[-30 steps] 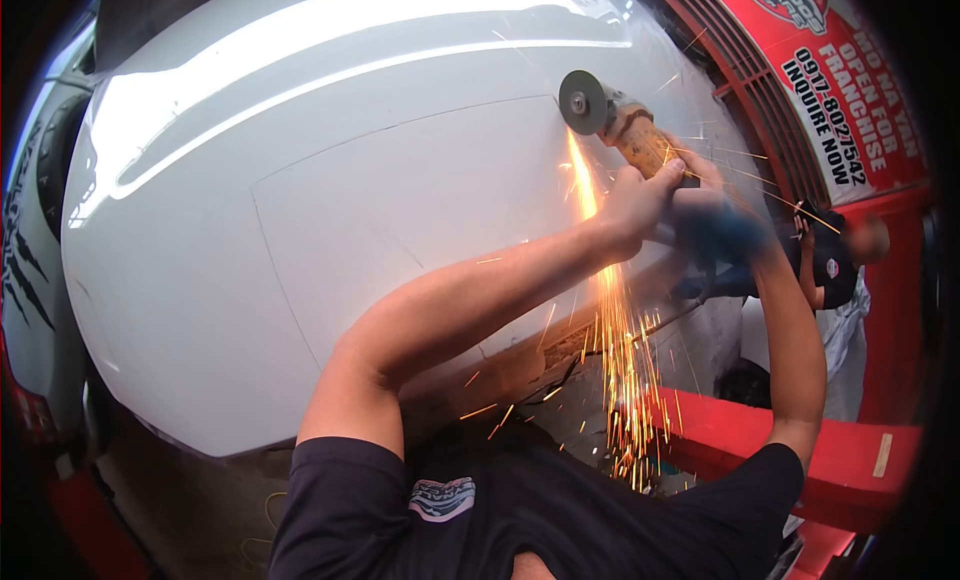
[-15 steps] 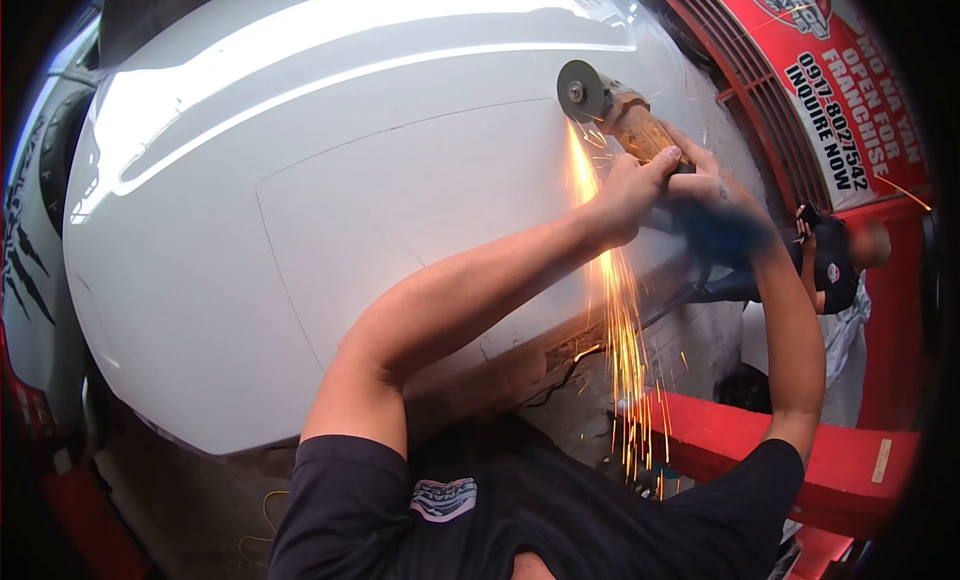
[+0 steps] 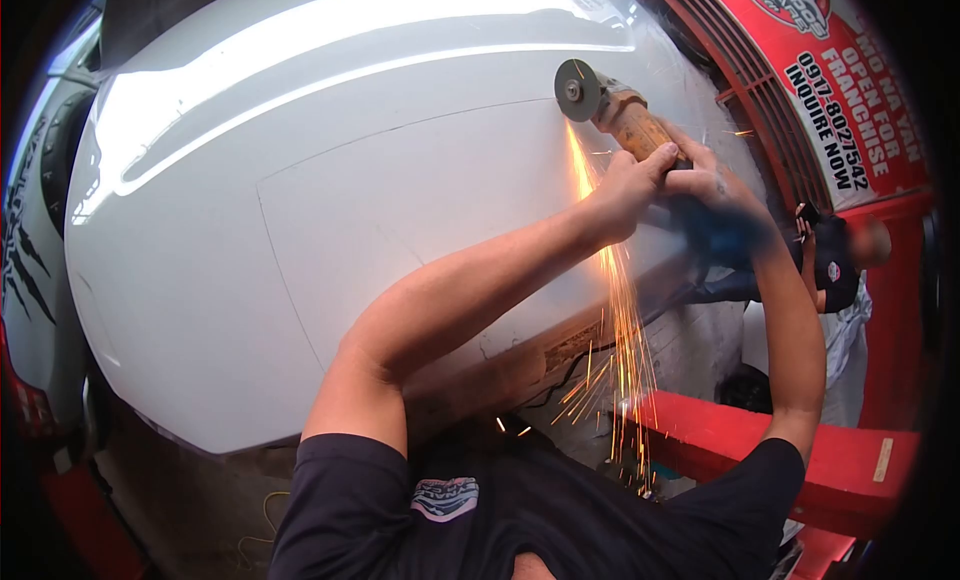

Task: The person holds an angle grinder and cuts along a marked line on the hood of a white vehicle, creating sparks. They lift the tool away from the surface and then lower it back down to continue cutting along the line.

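Note:
An angle grinder (image 3: 643, 130) with a round cutting disc (image 3: 576, 91) is held by both my hands. My left hand (image 3: 632, 194) is closed around its body, thumb along the top. Closed farther back on the grip is my right hand (image 3: 712, 185), partly hidden by the left. The disc's edge touches a white vehicle panel (image 3: 400, 200) at the end of a thin dark line, which runs left and then bends down. A stream of orange sparks (image 3: 620, 320) flies from the disc, under my left forearm, toward my body.
A person in a dark shirt (image 3: 838, 270) stands at the right, near a red beam (image 3: 780, 445). Behind them hang a red banner (image 3: 835, 90) and a red metal grille (image 3: 760, 110). Another vehicle (image 3: 30, 240) is at the far left.
The grinder and its disc have shifted very slightly left along the line. The sparks now spread more to the left near the bottom. Both hands keep their hold.

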A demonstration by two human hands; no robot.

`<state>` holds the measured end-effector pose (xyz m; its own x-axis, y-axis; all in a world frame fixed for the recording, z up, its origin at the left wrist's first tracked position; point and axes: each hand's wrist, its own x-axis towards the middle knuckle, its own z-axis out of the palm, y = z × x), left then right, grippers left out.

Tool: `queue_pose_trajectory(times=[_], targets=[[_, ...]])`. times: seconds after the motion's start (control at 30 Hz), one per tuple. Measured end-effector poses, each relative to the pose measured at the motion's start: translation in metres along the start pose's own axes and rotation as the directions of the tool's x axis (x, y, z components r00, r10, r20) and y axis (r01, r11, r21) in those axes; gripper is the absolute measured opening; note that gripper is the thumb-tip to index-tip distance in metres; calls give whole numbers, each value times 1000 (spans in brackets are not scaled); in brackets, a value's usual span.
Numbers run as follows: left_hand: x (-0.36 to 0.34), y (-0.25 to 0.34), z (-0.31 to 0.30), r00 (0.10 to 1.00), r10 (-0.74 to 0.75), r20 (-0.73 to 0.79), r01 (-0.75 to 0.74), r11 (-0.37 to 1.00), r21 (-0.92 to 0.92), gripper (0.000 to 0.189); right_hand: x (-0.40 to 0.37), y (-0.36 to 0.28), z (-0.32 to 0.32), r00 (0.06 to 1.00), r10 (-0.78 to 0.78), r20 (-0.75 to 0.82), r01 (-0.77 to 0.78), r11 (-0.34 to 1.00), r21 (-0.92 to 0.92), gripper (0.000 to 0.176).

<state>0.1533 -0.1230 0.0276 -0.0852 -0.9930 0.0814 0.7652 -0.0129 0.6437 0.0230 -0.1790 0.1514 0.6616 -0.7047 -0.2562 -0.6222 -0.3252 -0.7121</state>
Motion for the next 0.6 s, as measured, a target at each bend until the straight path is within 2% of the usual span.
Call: queue_pose_trajectory(times=[0.17, 0.27, 0.43, 0.53, 0.6], targets=[[-4, -5, 4, 1000, -17, -4, 17, 1000, 10, 55, -13, -5, 6, 1000, 3, -8, -2, 998, 63, 110], [-7, -12, 9, 999, -2, -46, 3, 1000, 19, 55, -18, -6, 5, 998, 55, 33, -55, 998, 5, 109], [-13, -21, 13, 998, -57, -34, 57, 998, 5, 54, -29, 2, 6, 999, 20, -27, -22, 998, -58, 109], [-24, -23, 22, 998, -68, -7, 68, 998, -17, 54, -33, 17, 2, 1000, -13, 10, 13, 999, -45, 110], [-26, -27, 25, 994, -98, -54, 99, 995, 21, 55, -41, 13, 4, 1000, 25, 9, -25, 999, -25, 110]])
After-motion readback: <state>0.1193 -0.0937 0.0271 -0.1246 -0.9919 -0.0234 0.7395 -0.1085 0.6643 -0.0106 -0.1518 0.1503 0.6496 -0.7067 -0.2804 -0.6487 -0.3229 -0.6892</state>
